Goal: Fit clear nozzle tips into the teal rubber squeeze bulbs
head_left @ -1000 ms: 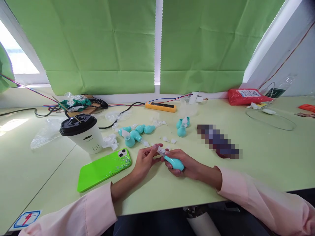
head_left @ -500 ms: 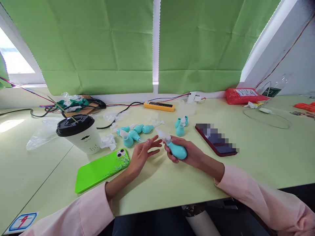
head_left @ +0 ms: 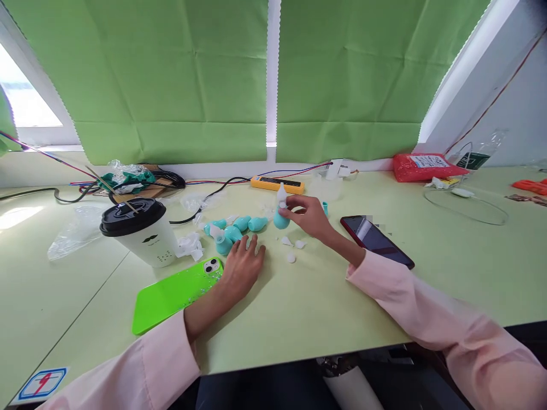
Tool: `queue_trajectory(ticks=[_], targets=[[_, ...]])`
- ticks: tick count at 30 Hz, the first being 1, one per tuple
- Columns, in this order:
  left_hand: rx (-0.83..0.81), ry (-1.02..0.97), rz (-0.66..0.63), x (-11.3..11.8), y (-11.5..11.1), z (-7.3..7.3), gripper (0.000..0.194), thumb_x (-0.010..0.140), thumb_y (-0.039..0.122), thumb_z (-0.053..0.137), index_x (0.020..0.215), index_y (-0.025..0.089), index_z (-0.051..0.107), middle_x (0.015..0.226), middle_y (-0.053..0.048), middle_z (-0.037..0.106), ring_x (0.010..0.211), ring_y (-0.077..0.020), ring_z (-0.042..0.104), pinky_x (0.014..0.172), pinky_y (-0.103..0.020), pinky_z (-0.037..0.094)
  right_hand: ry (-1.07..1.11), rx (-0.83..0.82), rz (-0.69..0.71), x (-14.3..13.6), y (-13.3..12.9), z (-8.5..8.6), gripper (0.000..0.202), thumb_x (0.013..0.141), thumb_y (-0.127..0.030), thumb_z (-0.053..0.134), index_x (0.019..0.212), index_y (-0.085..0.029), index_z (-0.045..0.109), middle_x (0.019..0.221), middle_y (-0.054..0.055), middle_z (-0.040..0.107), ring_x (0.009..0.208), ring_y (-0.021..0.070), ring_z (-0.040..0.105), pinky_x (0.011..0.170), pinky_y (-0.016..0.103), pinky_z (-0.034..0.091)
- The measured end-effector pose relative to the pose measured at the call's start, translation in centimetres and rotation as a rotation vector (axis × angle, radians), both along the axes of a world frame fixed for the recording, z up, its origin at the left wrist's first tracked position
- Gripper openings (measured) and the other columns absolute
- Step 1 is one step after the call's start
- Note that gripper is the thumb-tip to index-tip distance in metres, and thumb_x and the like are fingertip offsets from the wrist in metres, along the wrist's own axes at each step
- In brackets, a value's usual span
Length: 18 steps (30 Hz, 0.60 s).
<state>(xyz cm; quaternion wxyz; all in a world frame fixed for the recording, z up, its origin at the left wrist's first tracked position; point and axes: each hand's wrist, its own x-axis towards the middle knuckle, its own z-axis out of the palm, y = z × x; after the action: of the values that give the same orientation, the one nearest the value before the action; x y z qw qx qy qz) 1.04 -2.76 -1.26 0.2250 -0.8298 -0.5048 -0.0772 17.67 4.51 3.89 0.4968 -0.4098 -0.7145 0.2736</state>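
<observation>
Since the earlier frame, the right hand (head_left: pixel 311 217) has carried the held bulb (head_left: pixel 281 216) farther across the table (head_left: pixel 299 319) and turned it upright, while the left hand (head_left: pixel 244 266) has turned palm down beside the bulb cluster (head_left: pixel 233 232). Left of the green phone (head_left: pixel 173 296), a clear plastic bag (head_left: pixel 79 233) has outlines that are hard to make out. Beyond the phone stands a lidded cup (head_left: pixel 147 242), which leans in view. The left wrist and hand cover part of the green phone's right end. The bulb cluster lies beyond and to the right of the green phone; the left hand partly hides its nearest pieces. That hand's fingers are slightly spread and curved, holding nothing visible; whether the fingertips touch a bulb cannot be told. Farther right of the green phone, and beyond it, the right hand pinches the held bulb between thumb and fingers. Its long axis is near vertical, white tip up and teal end down; the fingertips cover part of its neck. Small white pieces (head_left: pixel 291 258) lie nearer the person than that bulb. Behind the right hand, just a teal rim (head_left: pixel 325 208) shows. Well right of the green phone, a dark phone (head_left: pixel 376 242) is partly pixelated at its far edge.
</observation>
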Motion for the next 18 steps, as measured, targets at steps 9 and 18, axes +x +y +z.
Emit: queue_trajectory(ticks=[9, 18], targets=[[-0.146, 0.102, 0.021, 0.0, -0.4, 1.4, 0.027, 0.073, -0.002, 0.035, 0.08, 0.01, 0.058, 0.085, -0.013, 0.056, 0.091, -0.0277, 0.048, 0.064, -0.034, 0.042, -0.392, 0.009, -0.1, -3.2, 2.5, -2.0, 0.018, 0.067, -0.027, 0.055, 0.079, -0.015, 0.058, 0.077, 0.004, 0.063, 0.067, 0.0145, 0.058, 0.067, 0.027, 0.044], [-0.094, 0.095, -0.088, 0.0, -0.5, 0.5, 0.021, 0.073, 0.0, 0.039, 0.078, 0.012, 0.056, 0.082, -0.012, 0.055, 0.089, -0.0257, 0.047, 0.064, -0.034, 0.042, -0.516, 0.014, -0.163, -2.2, 2.4, -2.7, 0.022, 0.064, -0.026, 0.053, 0.084, -0.017, 0.048, 0.074, 0.004, 0.059, 0.066, 0.0157, 0.054, 0.061, 0.026, 0.04]])
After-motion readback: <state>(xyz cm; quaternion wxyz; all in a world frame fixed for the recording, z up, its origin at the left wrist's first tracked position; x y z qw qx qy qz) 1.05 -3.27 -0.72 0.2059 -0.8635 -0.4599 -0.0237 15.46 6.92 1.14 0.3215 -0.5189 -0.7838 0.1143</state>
